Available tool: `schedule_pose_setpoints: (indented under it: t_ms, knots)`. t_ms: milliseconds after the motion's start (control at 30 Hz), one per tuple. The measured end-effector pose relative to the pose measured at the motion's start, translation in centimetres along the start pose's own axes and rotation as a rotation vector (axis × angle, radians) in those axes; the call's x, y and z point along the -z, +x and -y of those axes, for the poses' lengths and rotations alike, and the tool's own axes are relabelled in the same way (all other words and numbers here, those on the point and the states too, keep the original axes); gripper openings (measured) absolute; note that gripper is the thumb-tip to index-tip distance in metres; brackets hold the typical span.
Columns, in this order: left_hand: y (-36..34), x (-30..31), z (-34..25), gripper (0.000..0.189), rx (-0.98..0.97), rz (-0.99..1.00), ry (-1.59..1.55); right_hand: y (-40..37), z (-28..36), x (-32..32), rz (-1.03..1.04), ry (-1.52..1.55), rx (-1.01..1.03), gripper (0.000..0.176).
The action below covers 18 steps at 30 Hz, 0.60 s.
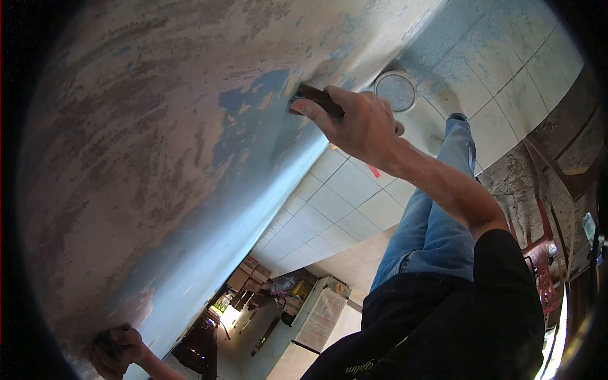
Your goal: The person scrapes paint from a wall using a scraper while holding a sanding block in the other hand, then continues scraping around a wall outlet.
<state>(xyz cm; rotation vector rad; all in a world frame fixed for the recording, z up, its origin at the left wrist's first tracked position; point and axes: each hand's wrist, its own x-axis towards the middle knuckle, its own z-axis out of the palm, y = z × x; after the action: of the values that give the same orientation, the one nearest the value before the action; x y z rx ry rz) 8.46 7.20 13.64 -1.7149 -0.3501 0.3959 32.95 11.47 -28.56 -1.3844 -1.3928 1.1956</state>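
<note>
My right hand (364, 120) is closed around a dark brown scraper (320, 100), its flat front edge against the wall (158, 126). Thumb and forefinger press on the sides, and what looks like a handle end pokes out behind the palm. The wall surface is worn, with brownish-grey areas and a patch of blue paint (250, 114) just left of the tool. In the lower left corner my left hand (120, 351) is closed on a dark object (109, 342) held at the wall; shadow hides what kind it is.
A round whitish bucket or lid (396, 92) is on the dusty tiled floor (500, 76), beside the wall and my foot. A small red item (373, 171) lies on the tiles. Cardboard boxes (250, 272) and a pale cabinet (323, 313) stand farther back; a red chair (544, 266) is at right.
</note>
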Motion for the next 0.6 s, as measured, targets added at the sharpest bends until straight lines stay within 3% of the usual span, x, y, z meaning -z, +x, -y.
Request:
schedule_pose_setpoints:
  t_ms: [200, 333, 400, 433, 500, 567, 600]
  knots:
    - [0.7, 0.2, 0.2, 0.033, -0.054, 0.026, 0.032, 0.4, 0.3, 1.2, -0.137, -0.284, 0.263, 0.040]
    - [0.8, 0.0, 0.3, 0.036, -0.039, 0.019, 0.019, 0.3, 0.9, 1.8, -0.093, -0.279, 0.220, 0.038]
    - [0.8, 0.2, 0.6, 0.041, -0.066, 0.010, 0.005, 0.0, 1.4, 2.2, 0.097, -0.102, 0.067, 0.033]
    - [1.0, 0.1, 0.6, 0.041, -0.059, 0.012, 0.015, -0.5, 1.6, 2.3, 0.096, -0.105, 0.079, 0.033]
    - [0.5, 0.0, 0.9, 0.040, 0.009, -0.019, -0.078, -2.5, 1.0, 2.2, -0.107, -0.042, 0.207, 0.023]
    - [-0.5, -0.3, 0.9, 0.040, 0.053, 0.001, -0.072, -4.0, -3.6, 2.0, -0.330, -0.091, 0.436, 0.016]
    - [-1.1, -0.3, 0.8, 0.040, 0.086, 0.015, -0.078, -4.6, -6.0, 2.7, -0.222, -0.191, 0.382, 0.011]
